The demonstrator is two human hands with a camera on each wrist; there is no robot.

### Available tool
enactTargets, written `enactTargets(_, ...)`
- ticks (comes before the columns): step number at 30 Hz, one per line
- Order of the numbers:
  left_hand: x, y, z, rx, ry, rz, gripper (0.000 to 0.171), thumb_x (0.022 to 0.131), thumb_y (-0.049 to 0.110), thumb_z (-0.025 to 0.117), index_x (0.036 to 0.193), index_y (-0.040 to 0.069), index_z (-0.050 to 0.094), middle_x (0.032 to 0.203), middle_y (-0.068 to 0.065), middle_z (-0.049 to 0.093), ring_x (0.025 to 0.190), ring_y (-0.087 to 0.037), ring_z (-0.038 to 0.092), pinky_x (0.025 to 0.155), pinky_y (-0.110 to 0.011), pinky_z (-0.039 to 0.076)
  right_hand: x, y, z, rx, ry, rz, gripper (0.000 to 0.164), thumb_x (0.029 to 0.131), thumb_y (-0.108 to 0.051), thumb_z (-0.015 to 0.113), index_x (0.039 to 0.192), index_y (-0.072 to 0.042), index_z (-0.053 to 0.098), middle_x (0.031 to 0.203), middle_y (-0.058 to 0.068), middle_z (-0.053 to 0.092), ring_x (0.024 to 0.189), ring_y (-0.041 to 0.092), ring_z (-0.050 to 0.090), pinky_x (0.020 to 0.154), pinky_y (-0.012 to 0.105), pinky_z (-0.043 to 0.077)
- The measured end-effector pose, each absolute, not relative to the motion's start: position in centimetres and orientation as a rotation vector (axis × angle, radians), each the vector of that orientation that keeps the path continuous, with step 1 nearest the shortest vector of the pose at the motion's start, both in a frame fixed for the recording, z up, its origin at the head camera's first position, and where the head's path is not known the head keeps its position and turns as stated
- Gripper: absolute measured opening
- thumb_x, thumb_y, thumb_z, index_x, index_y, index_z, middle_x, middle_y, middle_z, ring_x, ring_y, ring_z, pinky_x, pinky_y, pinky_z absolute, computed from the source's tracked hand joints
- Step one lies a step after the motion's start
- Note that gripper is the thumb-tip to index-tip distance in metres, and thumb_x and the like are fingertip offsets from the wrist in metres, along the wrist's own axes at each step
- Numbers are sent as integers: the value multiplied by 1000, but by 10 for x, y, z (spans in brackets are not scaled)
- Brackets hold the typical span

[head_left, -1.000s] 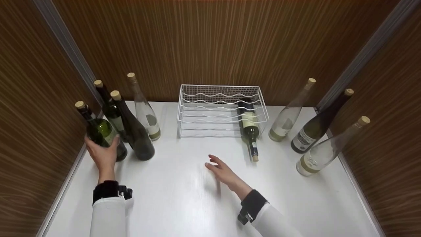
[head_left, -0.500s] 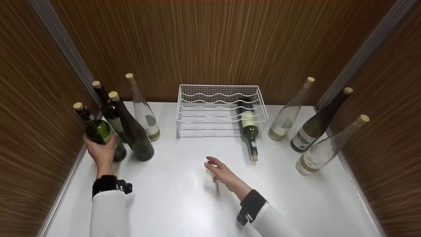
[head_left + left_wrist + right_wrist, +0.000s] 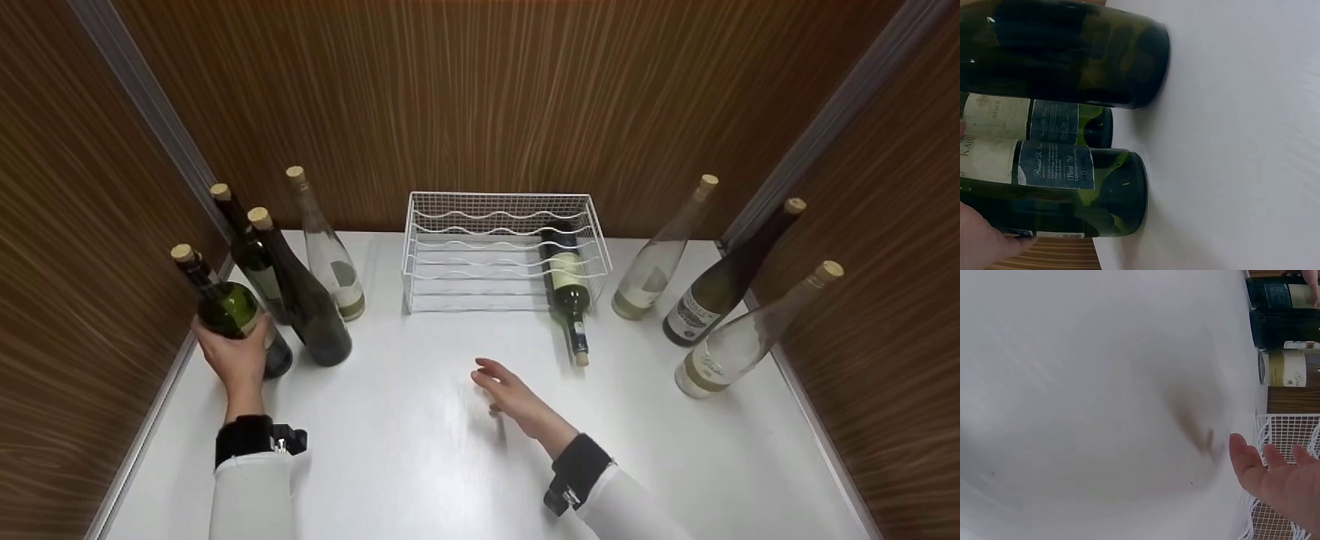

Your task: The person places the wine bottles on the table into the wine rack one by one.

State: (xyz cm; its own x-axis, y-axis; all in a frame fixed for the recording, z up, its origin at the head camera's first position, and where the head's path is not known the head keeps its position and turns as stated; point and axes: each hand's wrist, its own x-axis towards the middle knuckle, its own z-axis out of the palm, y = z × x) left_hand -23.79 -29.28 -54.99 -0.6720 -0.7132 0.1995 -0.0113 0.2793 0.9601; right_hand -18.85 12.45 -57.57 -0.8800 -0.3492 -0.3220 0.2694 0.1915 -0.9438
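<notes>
At the left of the head view, my left hand (image 3: 236, 358) grips a corked green wine bottle (image 3: 227, 304) round its body. That bottle leans slightly, and its labelled lower part (image 3: 1055, 169) shows in the left wrist view. Right beside it stand a dark slim bottle (image 3: 307, 307) and another green wine bottle (image 3: 262, 274), with a clear bottle (image 3: 334, 262) behind. My right hand (image 3: 517, 397) hovers over the white table with relaxed fingers and holds nothing. A white wire wine rack (image 3: 480, 292) stands at the back; one wine bottle (image 3: 571, 292) lies in its right side, neck forward.
On the right stand a clear bottle (image 3: 645, 281), a dark bottle (image 3: 705, 304) with a white label and another clear bottle (image 3: 727, 360), all corked. Wood-grain panels (image 3: 495, 97) enclose the white table (image 3: 405, 450) at the back and both sides.
The bottle in my left hand has shifted slightly toward the front, its cork now lower in the head view. My right hand has barely moved.
</notes>
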Motion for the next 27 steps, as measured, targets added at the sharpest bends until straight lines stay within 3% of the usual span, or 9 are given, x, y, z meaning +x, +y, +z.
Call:
enactTargets(8, -225, -287, -549, 614, -1960, -1468, 95, 76, 19, 85, 151, 15, 26, 147, -6, 39, 135, -17, 35, 110, -26, 21, -188, 127, -578, -84, 2003, -1735, 72, 100, -45, 53, 151, 0, 31, 150, 23, 35, 137, 41, 34, 102, 58, 39)
enactTargets(27, -188, -256, -538, 406, -2033, -1395, 87, 65, 10, 89, 137, 5, 40, 131, -9, 49, 121, -23, 46, 103, -41, 32, -190, 127, -576, -66, 1982, -1739, 72, 100, -48, 52, 152, -4, 30, 150, 22, 34, 134, 41, 37, 99, 56, 41)
